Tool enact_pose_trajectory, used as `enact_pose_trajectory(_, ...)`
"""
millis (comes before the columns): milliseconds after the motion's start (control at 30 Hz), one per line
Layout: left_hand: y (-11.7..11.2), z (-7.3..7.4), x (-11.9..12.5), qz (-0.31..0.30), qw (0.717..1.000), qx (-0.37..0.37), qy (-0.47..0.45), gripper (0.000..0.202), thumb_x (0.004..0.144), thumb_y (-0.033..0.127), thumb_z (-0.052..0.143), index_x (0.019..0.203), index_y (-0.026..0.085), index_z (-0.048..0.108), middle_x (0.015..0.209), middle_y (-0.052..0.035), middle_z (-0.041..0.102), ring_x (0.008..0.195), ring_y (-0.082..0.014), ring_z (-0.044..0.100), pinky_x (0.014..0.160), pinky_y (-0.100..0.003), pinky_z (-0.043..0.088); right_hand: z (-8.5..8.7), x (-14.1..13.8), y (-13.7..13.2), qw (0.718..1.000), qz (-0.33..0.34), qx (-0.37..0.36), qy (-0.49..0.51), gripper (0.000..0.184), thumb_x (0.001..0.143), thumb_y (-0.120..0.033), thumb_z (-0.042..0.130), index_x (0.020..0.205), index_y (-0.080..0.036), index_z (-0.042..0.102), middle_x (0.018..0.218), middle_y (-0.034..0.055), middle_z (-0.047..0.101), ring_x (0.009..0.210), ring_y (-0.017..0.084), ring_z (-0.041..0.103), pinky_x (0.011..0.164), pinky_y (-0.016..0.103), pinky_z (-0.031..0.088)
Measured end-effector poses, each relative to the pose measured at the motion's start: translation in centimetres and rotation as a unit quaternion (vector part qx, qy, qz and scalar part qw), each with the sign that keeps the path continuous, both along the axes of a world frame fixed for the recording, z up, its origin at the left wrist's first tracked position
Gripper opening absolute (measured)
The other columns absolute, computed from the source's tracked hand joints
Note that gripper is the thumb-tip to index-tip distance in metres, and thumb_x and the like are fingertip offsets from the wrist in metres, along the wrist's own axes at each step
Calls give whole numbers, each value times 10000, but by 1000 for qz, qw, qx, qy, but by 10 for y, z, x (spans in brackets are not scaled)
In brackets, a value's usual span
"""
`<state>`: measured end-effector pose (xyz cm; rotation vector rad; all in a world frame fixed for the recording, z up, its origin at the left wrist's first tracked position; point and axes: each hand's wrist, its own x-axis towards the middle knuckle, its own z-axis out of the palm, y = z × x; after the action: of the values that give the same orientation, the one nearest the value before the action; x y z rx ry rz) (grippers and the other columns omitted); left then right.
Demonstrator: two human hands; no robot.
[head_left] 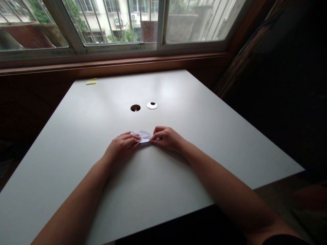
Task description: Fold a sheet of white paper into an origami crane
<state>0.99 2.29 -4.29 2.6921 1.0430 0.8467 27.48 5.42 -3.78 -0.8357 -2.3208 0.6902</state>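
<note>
A folded sheet of white paper (145,136) lies between my hands near the middle of the white table (158,177). Its layers stand slightly raised at the far side. My left hand (124,144) grips the paper's left end, fingers laid over the top and the thumb low at the near edge. At the right end, my right hand (165,137) pinches the near edge between thumb and curled forefinger. Both hands cover the ends of the paper, so its full outline is hidden.
Beyond the paper, the tabletop has a round hole (135,108) beside a round metal grommet cover (152,105). Yellow sticky notes (91,81) lie at the far left edge. A window (114,27) with bars outside rises behind the table.
</note>
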Motion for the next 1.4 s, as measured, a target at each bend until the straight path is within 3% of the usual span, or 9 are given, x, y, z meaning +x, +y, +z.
enact_pose_trajectory(333,-4,6,3,31,999,-20,5,105,927,258,554,962,234,650,1026,-23,729,1036,-180,675,1030,-377,490,2,3,2,998,-22,-58,11,84,824,-239,719,829,-175,772,835,30,638,733,119,612,703,231,467)
enact_pose_trajectory(533,-4,3,3,25,999,-2,24,96,916,306,596,907,235,661,982,-34,719,984,-186,661,926,-345,521,4,0,2,998,1,-69,-4,74,820,-236,716,833,-191,774,849,29,654,736,122,625,711,233,470)
enact_pose_trajectory(767,-2,3,2,38,999,-36,-2,144,938,319,570,896,215,661,1000,-46,707,949,-175,674,863,-299,536,7,3,2,997,10,-80,-10,61,794,-182,715,805,-179,774,832,23,649,722,117,625,692,222,467)
enact_pose_trajectory(1000,-2,3,0,-4,997,-72,-25,84,931,251,567,922,217,643,1039,-36,700,1003,-163,675,902,-296,537,10,8,0,996,12,-86,-15,68,792,-180,708,804,-180,775,836,25,653,727,119,624,699,224,467)
enact_pose_trajectory(1200,2,-3,-3,-8,997,-66,-38,76,918,235,581,912,218,654,1023,-46,704,1000,-172,681,920,-319,541,9,10,1,995,14,-95,-14,64,788,-189,712,797,-179,774,830,27,654,719,121,623,688,228,464)
enact_pose_trajectory(1400,0,2,-1,13,998,-54,-23,83,928,258,576,930,213,646,999,-50,688,966,-181,653,890,-339,536,10,9,2,995,6,-100,-18,59,792,-203,715,798,-179,769,837,25,651,732,122,620,699,232,464)
